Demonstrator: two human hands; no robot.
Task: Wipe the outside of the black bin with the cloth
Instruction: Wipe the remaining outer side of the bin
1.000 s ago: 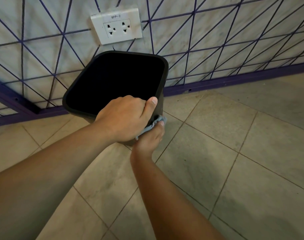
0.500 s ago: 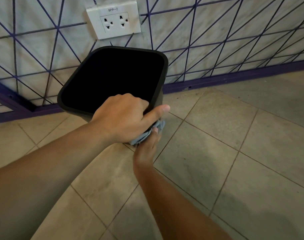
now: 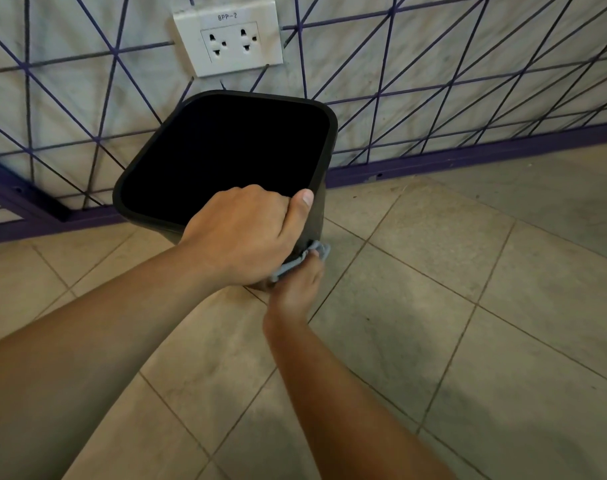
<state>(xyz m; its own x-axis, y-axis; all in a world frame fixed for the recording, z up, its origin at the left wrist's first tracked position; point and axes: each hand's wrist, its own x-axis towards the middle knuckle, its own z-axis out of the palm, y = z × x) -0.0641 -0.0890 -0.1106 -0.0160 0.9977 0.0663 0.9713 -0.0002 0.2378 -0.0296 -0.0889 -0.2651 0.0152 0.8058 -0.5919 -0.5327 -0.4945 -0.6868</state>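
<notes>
The left hand [image 3: 241,233] grips the black bin [image 3: 321,216] rim again while the right hand [image 3: 296,289], clutching the cloth [image 3: 317,251], has wiped lower down the near wall.

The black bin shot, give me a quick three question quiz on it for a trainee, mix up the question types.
1. True or false: the left hand grips the near rim of the black bin.
2. Multiple choice: where is the cloth? A) draped over the rim; B) pressed by the right hand against the bin's lower outside wall; C) lying loose on the floor.
3. Fill the blank: the fixture on the wall above the bin is a white ____.

Key
1. True.
2. B.
3. Socket, a double one.
</notes>
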